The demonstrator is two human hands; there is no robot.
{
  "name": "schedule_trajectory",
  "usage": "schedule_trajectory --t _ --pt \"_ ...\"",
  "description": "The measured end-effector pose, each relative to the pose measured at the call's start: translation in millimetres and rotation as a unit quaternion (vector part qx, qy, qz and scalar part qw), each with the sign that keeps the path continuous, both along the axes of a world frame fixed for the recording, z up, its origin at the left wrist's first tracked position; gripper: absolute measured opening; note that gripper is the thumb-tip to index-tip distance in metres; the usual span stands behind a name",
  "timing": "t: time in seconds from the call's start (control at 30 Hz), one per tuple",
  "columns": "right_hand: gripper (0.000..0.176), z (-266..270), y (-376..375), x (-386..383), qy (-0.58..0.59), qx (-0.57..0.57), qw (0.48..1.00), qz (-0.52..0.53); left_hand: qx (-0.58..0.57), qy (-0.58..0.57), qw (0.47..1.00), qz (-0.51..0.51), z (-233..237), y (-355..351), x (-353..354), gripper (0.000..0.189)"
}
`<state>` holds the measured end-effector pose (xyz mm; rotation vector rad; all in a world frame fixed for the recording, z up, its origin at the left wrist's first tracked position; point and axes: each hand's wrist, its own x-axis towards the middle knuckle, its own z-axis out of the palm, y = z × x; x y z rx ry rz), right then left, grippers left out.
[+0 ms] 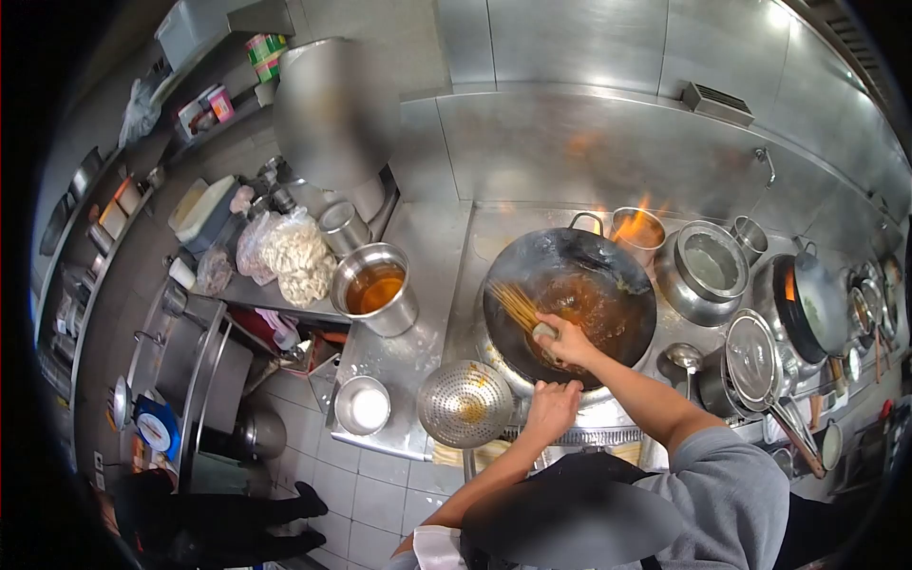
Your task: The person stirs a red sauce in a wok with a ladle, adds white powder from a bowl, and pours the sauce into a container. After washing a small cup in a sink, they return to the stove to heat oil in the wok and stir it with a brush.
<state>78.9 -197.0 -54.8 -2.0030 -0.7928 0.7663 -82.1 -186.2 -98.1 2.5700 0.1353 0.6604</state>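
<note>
The right hand point(566, 342) grips a brush point(516, 306) inside the wok point(622, 337), the left hand point(554, 413) its near rim; left of the wok, a strainer point(465, 404) and unreadable scale point(157, 429).

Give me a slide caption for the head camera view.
Right hand holds a bamboo brush in a dark wok, left hand at its near rim, flames behind.

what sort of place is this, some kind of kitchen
Most likely a commercial kitchen, such as a restaurant's. A large wok sits on a steel range with flames rising just behind it, more pots and strainers line the cooktop, and metal panels cover the wall behind.
</note>
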Motion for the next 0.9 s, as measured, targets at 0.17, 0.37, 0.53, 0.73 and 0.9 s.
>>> schedule_trajectory --t 0.17,0.37,0.53,0.73,0.9 --pt "0.05 -85.8 43.3 101.5 -0.252 0.079 0.951 -0.16 0.007 0.026 1.0 0.0 2.7 -1.9 2.2 0.009" --pt "0.046 -42.4 29.3 50.7 -0.139 0.068 0.988 -0.026 0.023 0.016 1.0 -0.006 -3.2 2.6 7.0 0.008" --pt "0.05 -37.9 50.9 78.8 -0.151 0.027 0.974 -0.169 0.011 0.009 1.0 -0.008 -3.3 1.1 3.2 0.006" --pt "0.052 -41.5 -68.5 34.9 -0.228 0.044 0.964 0.133 0.014 0.003 1.0 -0.016 -8.2 -0.9 1.7 0.006" --pt "0.05 17.9 -50.0 71.4 -0.121 -0.195 0.973 -0.023 -0.001 -0.034 0.999 -0.018 -13.1 -1.0 2.9 0.006"
